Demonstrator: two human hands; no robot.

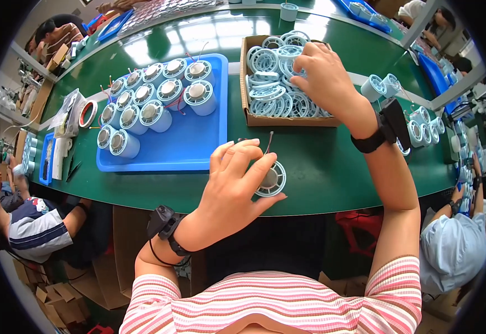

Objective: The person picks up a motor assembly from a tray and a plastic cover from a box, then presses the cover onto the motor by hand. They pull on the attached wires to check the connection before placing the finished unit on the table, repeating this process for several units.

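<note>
My left hand [234, 181] is closed around a light blue cylindrical motor housing [272, 179] at the table's front edge. Its round, spoked face is turned up, and a thin wire pokes out behind my fingers. My right hand [323, 78] reaches into an open cardboard box [287, 121] heaped with light blue plastic rings [268, 92]. Thumb and fingers close on a ring at the pile's right side; whether it is lifted off the others cannot be told. Left of the box, a blue tray [193, 158] bears several upright housings [200, 97] with wires.
More housings [374, 88] stand on the green table [332, 167] right of the box. A tape roll [88, 113], plastic bags [70, 111] and a small blue bin [48, 158] lie far left. Co-workers sit at both sides; a metal frame post [449, 94] rises at right.
</note>
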